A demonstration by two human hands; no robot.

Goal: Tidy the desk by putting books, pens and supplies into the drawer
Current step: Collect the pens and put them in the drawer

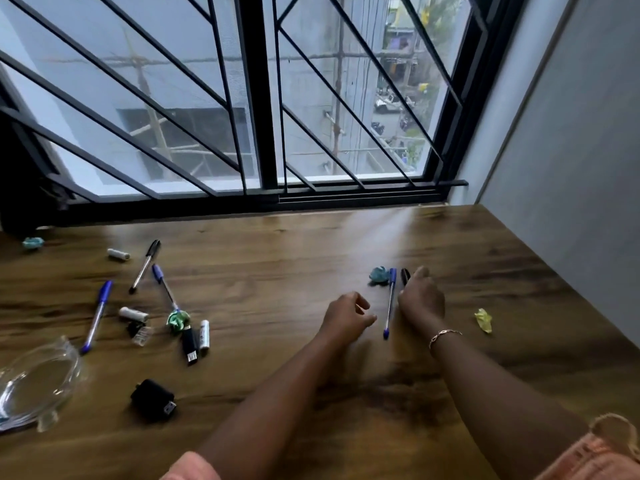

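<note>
On the wooden desk (277, 258), my right hand (420, 299) curls over a black pen (405, 275); only the pen's capped end shows beside the thumb. A blue pen (390, 303) lies between my hands, and my left hand (346, 315) hovers just left of it, loosely curled and holding nothing. At the left lie two more blue pens (97, 317) (165, 287) and another black pen (145, 266). No drawer is in view.
White cylinders (133, 314), a black USB stick (190, 344), a binder clip (133, 329) and a black charger (153, 400) lie left, near a glass dish (38, 379). Crumpled papers: teal (378, 275), green (177, 320), yellow (483, 320). A barred window stands behind and a wall to the right.
</note>
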